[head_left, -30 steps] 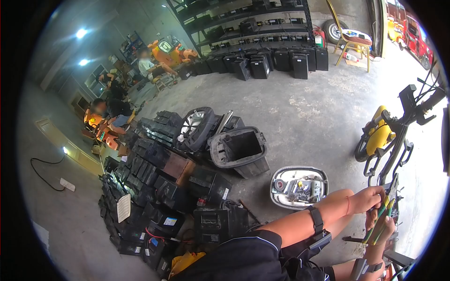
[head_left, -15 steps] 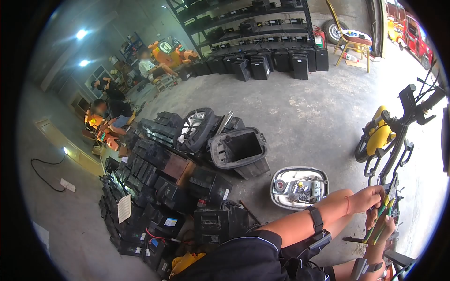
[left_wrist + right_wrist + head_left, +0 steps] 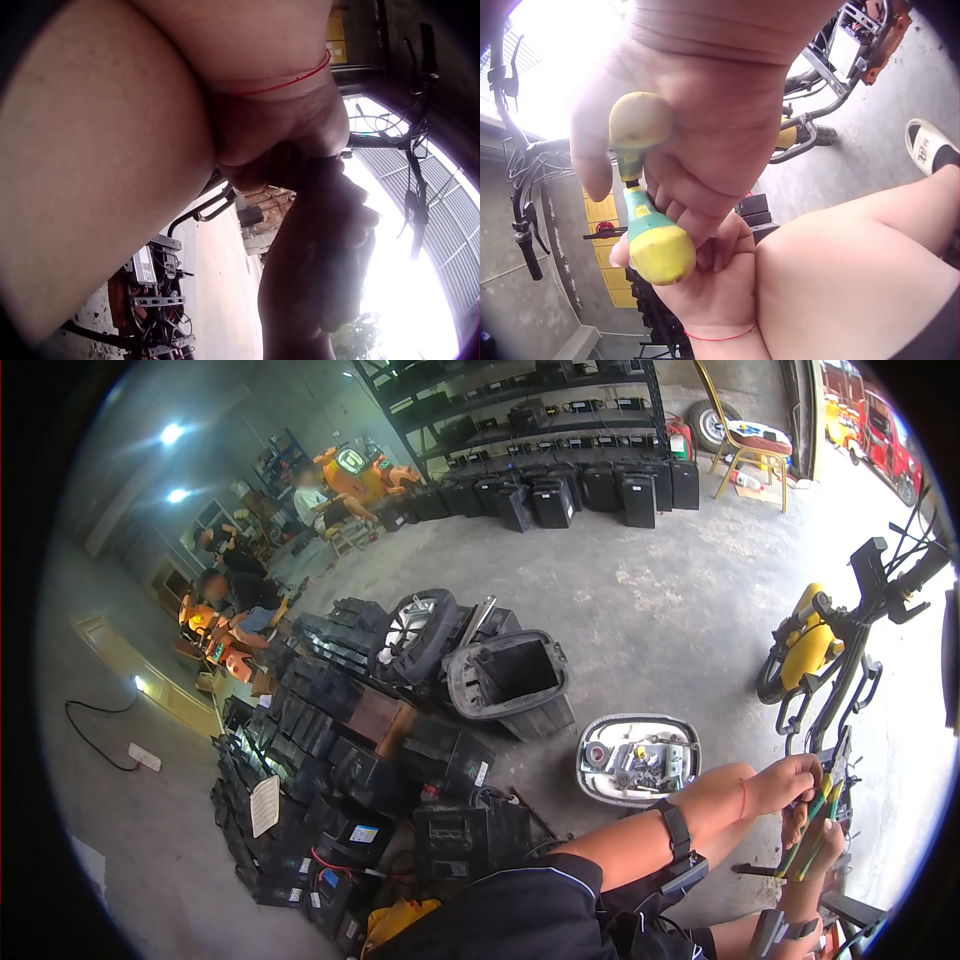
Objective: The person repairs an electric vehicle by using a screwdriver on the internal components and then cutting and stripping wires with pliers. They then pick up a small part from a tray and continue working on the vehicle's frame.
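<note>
Green-and-yellow-handled pliers (image 3: 814,827) are at the right of the head view, their metal head upward beside black bike parts. My right hand (image 3: 826,848) grips the handles from below. Above it, my left hand (image 3: 783,786), with a red string at the wrist, curls its fingers at the pliers' upper part; its fingertips are partly hidden. The right wrist view shows the rounded yellow handle ends (image 3: 662,255) between my right hand (image 3: 712,112) and left hand (image 3: 716,292). In the left wrist view both hands meet, but the pliers cannot be made out.
A bike frame (image 3: 850,630) rises at the right. A tray of small parts (image 3: 638,718) and an open black bin (image 3: 545,720) stand on the floor. Black battery cases (image 3: 450,755) are piled at left; shelves, a chair (image 3: 760,445) and seated people are farther back.
My hands and the pliers stay in nearly the same place. The head view has shifted very slightly.
</note>
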Tool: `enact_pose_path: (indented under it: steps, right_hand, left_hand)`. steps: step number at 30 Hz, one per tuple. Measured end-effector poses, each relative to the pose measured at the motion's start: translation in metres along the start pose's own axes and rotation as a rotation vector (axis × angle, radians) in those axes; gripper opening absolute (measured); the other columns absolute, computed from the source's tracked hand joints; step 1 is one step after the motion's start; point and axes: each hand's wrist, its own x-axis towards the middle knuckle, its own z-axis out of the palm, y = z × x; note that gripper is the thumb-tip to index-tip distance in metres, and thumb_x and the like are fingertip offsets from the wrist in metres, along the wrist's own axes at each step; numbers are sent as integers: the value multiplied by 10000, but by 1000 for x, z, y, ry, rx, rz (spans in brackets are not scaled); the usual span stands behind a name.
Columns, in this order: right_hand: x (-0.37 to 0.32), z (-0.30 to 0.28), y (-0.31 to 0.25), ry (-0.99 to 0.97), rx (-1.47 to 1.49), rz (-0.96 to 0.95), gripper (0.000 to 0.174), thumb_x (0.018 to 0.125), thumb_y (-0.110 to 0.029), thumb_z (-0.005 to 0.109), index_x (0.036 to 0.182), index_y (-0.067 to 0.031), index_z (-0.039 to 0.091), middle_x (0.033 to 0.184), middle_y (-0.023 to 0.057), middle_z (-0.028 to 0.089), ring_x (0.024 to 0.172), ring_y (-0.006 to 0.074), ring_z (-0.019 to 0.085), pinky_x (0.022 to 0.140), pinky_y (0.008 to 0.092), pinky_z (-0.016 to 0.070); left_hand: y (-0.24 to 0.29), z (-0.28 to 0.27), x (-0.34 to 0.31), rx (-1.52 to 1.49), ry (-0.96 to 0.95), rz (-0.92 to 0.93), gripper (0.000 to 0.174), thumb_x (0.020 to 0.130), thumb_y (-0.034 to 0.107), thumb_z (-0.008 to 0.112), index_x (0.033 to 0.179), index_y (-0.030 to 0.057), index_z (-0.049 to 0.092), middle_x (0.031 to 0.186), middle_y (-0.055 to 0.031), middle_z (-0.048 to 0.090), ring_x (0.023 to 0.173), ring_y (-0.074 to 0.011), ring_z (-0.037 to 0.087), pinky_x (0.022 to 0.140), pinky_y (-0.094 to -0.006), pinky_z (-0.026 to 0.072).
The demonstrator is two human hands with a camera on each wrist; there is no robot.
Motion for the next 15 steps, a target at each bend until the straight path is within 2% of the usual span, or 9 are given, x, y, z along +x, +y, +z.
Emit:
enact_pose_path:
  steps: [3,10,12,15]
  right_hand:
    - [-1,5,-2,-6,7,18,481,832,-309,588,1156,32,484,774,101,543,545,166,486,457,248,447]
    - [-1,5,2,-6,26,13,480,829,-305,593,1150,34,482,772,103,544,541,165,484,448,241,438]
    - [-1,3,6,105,-12,-43,560,844,-397,524,1149,73,504,672,118,512,494,197,467,431,291,402]
    - [1,1,7,124,-4,-52,560,841,-394,527,1148,74,506,674,118,514,492,199,471,430,291,402]
  left_hand:
    - [18,3,-8,16,-8,-59,135,931,52,428,958,38,559,776,-20,556,632,-95,570,590,-251,492]
    - [14,3,-6,-34,-20,-63,131,933,53,427,953,38,556,764,-15,557,612,-101,567,568,-259,496]
    - [10,4,-5,-63,19,-30,119,929,56,430,940,41,548,754,-15,552,605,-105,562,565,-262,495]
    - [5,4,-3,-52,28,-9,111,922,58,435,920,45,545,752,-18,549,591,-111,556,561,-263,494]
